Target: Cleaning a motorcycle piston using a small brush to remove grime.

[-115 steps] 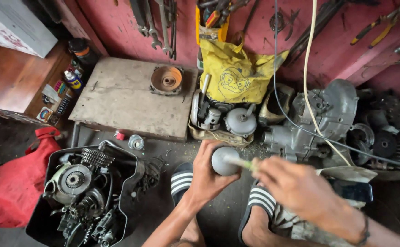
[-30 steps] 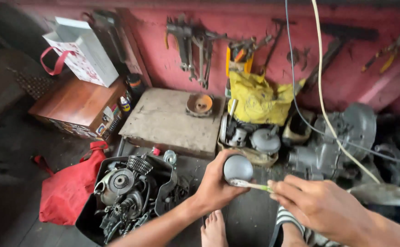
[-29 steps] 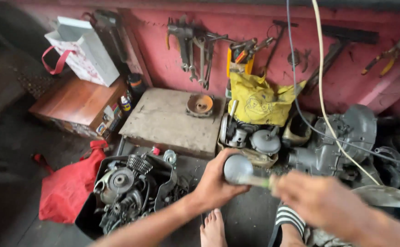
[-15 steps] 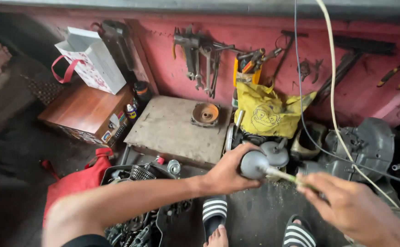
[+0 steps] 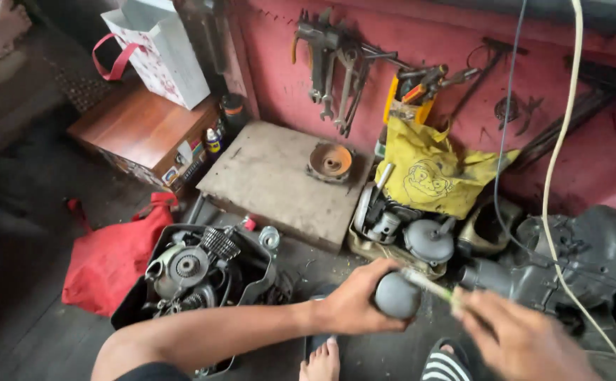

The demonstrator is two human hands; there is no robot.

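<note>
A: What's the left hand [image 5: 354, 307] got?

B: Its fingers are wrapped around a round grey metal part [image 5: 397, 295], held above the floor, just in front of the tray of engine parts [image 5: 392, 247].

A: And the right hand [image 5: 519, 339]?

B: It's blurred, closed on a thin pale stick [image 5: 431, 286] whose tip touches the top of the part.

A: Any space around them?

B: Tight. The black crate with an engine [image 5: 202, 271] sits to the left, a grey engine casing [image 5: 569, 261] to the right, bare toes [image 5: 322, 360] and a striped sandal [image 5: 445, 363] below. The concrete slab [image 5: 279, 180] edge is near, behind.
</note>
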